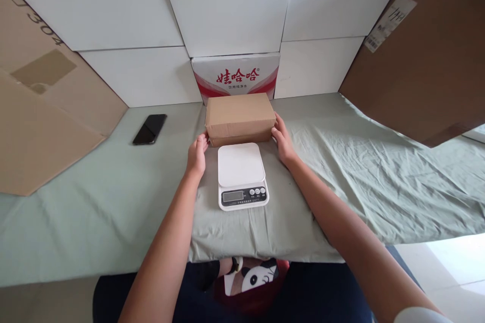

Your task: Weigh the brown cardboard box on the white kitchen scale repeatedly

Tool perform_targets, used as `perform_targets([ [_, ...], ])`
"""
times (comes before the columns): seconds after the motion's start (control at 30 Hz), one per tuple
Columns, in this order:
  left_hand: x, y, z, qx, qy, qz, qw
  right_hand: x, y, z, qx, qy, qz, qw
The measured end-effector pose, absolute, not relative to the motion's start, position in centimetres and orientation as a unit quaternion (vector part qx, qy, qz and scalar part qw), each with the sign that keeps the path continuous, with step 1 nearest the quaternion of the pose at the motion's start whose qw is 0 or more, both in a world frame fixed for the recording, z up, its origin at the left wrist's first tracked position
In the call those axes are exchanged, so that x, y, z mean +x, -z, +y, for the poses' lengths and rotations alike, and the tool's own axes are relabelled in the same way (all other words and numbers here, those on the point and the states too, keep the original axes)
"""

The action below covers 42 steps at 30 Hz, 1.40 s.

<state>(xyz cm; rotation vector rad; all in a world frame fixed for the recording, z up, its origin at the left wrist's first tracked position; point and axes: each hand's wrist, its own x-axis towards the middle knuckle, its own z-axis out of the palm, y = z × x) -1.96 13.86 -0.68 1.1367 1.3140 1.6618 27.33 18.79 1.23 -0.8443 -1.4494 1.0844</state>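
A closed brown cardboard box (240,116) sits behind a white kitchen scale (241,164) on the cloth-covered table. My left hand (197,154) grips the lower left end of the box, its fingertips partly hidden at the corner. On the opposite end, my right hand (282,139) holds the right side, thumb toward the front and fingers along the side. The scale's plate carries nothing, and its display looks blank. Between my forearms, the scale faces me with its buttons at the front right.
A white and red carton (237,75) stands against the white panels at the back. At the left lies a black phone (150,129). Large cardboard sheets (49,96) flank the table on both sides. The green cloth (151,202) is wrinkled at the right.
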Motion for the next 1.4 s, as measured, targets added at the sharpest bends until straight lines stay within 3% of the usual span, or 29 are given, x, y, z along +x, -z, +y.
perform_targets([
  [0.27, -1.2, -0.8, 12.6, 0.492, -0.649, 0.495, 0.304, 26.7, -2.4, 18.3, -0.314, -0.381, -0.671, 0.553],
  [0.47, 0.0, -1.5, 6.8, 0.507, -0.686, 0.467, 0.231, 28.1, -2.1, 14.0, -0.292, -0.339, -0.692, 0.566],
  [0.73, 1.4, 0.7, -0.8, 0.477, -0.674, 0.485, 0.288, 30.2, 0.0, 7.1, -0.319, -0.356, -0.677, 0.559],
  [1.4, 1.5, 0.8, -1.3, 0.389, -0.699, 0.515, 0.307, 30.4, 0.2, 7.1, -0.337, -0.35, -0.679, 0.55],
])
